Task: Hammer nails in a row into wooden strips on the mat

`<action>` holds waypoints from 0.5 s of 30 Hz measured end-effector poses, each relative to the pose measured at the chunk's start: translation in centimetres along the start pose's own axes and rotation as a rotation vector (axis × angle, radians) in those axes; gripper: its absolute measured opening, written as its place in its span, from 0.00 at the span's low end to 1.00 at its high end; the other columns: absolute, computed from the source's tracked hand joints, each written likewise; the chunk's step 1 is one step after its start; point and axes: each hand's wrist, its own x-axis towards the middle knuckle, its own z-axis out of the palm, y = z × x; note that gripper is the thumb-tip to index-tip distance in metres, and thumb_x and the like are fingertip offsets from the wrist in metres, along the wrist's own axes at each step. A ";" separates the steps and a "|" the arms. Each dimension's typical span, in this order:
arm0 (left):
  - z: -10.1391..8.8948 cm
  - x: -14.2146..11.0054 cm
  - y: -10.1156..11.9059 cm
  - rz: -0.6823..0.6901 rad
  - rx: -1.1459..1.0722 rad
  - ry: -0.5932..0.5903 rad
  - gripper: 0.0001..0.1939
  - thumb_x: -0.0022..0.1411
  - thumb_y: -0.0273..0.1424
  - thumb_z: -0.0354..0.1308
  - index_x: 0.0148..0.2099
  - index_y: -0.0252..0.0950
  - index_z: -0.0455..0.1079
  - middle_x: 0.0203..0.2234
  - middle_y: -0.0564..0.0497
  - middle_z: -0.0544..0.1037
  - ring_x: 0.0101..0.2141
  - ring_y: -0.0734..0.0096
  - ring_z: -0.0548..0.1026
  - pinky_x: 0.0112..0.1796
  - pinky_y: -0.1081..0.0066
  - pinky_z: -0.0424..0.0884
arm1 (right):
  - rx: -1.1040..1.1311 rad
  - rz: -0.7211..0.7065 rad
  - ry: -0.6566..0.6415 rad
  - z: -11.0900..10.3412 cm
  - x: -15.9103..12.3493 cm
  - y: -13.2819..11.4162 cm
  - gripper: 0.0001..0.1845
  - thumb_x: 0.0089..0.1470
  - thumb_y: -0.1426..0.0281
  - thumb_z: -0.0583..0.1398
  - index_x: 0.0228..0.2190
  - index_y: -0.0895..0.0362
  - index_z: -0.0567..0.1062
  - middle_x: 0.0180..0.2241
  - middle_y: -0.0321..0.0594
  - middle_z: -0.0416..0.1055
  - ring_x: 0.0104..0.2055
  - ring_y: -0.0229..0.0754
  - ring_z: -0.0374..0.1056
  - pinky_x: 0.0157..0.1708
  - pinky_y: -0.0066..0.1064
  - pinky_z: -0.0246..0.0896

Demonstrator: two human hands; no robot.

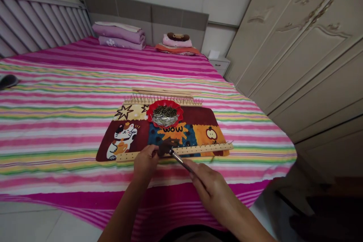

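My right hand (208,185) is wrapped round the handle of a hammer (178,158). The hammer's dark head is blurred and sits over a long wooden strip (201,149) dotted with holes. Close beside the head, the thumb and fingers of my left hand (146,162) are pinched together at the strip; whatever they hold is hidden. A few thin nails stand up at the strip's right end. Beyond it, a red scalloped bowl (180,116) holds a heap of nails (164,115), some dark and some silvery. Under these lies a patterned mat (107,140) with a cat picture.
Behind the bowl lies another wooden strip (130,102) bristling with upright nails, and plain wooden strips (161,91) beyond it. Everything rests on a bed with a striped cover (56,121). Folded bedding (119,34) is stacked by the headboard. A wardrobe (300,45) stands to the right.
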 end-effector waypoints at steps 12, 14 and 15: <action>-2.2 3.1 0.2 0.039 0.000 0.068 0.11 0.53 0.34 0.51 0.36 0.40 0.74 0.31 0.51 0.78 0.31 0.67 0.74 0.35 0.70 0.67 | 0.322 0.355 -0.117 3.5 -8.4 8.6 0.19 0.58 0.66 0.53 0.49 0.55 0.74 0.45 0.44 0.76 0.47 0.47 0.71 0.48 0.36 0.66; -2.8 5.0 1.2 0.121 0.105 0.142 0.12 0.55 0.34 0.50 0.37 0.40 0.74 0.35 0.49 0.79 0.36 0.64 0.74 0.39 0.68 0.66 | 0.328 0.380 -0.067 4.3 -9.0 9.9 0.19 0.57 0.66 0.53 0.48 0.55 0.74 0.44 0.43 0.77 0.46 0.48 0.72 0.48 0.38 0.66; -2.8 6.0 1.8 0.174 0.167 0.155 0.12 0.56 0.33 0.50 0.37 0.40 0.74 0.36 0.49 0.79 0.38 0.63 0.73 0.41 0.68 0.65 | 0.331 0.389 -0.048 4.6 -9.1 10.3 0.19 0.57 0.66 0.53 0.48 0.55 0.74 0.42 0.42 0.77 0.46 0.48 0.72 0.47 0.38 0.66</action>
